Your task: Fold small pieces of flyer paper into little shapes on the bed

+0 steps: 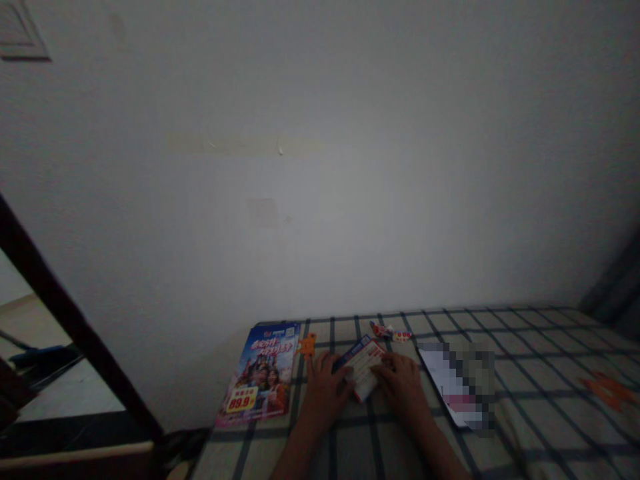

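Note:
A folded leaflet (366,375), white with red print and a blue edge, lies tilted on the checked cloth between my two hands. My left hand (327,385) grips its left side, with the fingers curled at the edge. On the opposite side my right hand (403,381) holds the leaflet, fingertips bent over its right edge. Just beyond my left hand is a small orange cut-out shape (307,345). Left of it lies a flat glossy flyer (265,373) with a castle picture and a yellow price box.
A small colourful scrap (390,332) lies behind the leaflet. A dark-edged flat item (447,383), partly pixelated, rests to the right. Another orange shape (610,388) is at far right. The checked cloth (530,373) meets a pale wall (350,167); a dark slanted bar (75,320) stands left.

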The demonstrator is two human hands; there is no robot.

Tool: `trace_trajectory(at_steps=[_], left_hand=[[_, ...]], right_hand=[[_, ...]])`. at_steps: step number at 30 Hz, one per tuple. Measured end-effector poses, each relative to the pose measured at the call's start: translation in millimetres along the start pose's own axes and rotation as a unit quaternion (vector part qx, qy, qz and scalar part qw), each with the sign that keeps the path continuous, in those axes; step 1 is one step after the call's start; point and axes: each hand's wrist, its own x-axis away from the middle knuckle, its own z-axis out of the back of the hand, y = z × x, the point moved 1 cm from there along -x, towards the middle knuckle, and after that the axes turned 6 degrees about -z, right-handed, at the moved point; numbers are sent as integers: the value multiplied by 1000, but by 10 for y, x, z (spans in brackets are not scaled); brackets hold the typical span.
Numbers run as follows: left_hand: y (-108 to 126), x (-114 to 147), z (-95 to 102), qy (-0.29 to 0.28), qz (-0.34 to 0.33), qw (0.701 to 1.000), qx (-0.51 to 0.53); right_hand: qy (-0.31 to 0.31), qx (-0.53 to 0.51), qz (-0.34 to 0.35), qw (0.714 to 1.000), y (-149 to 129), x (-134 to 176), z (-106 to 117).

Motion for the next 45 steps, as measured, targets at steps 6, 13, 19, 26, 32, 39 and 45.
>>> trace_trajectory(at_steps=[6,13,19,26,32,39,45], left_hand=[[42,-22,61,-19,7,1000,20],[131,-27,145,-16,-1,999,41],[205,-16,126,-34,-28,996,71],[112,-22,46,20,15,999,43],[52,-33,11,8,36,999,25],[106,-33,76,3,48,998,30],[105,-40,89,8,69,997,28]], right_hand=[[-34,-7,-28,999,-19,-23,46],[-36,-30,-33,998,-30,-29,64],[-74,-52,-18,996,-21,-9,21],[-129,-17,-45,990,-58,-33,57],[-121,8,-59,991,-68,-32,62],[-130,7,-45,990,-58,-32,54],[-132,13,-44,990,-80,-35,74]])
